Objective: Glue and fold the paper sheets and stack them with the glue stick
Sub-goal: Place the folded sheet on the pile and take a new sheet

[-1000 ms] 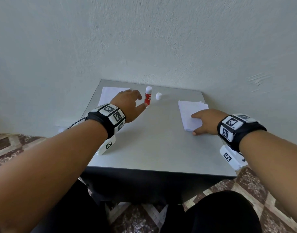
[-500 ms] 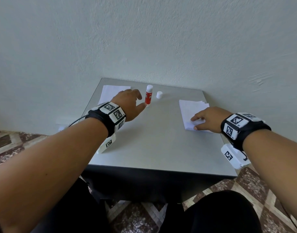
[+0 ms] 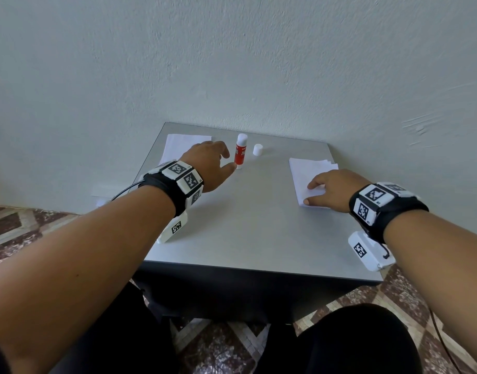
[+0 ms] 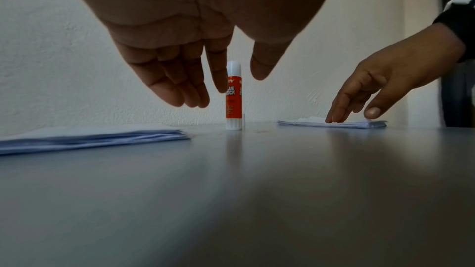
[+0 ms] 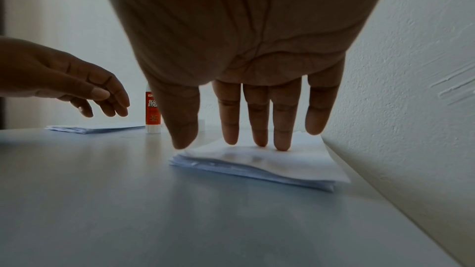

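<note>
A red and white glue stick stands upright and uncapped at the back of the grey table. Its white cap stands just to its right. My left hand hovers beside the stick with relaxed fingers, holding nothing; the thumb tip is close to the stick's base. A flat stack of white sheets lies under and behind that hand. My right hand rests straight fingertips on a stack of folded sheets at the right.
A pale wall rises directly behind the table. The table's right edge runs close to the folded stack, and its front edge lies near my wrists. Patterned floor tiles show on both sides.
My right hand has slid back towards me over the folded stack, uncovering more paper. My left hand has stayed beside the glue stick.
</note>
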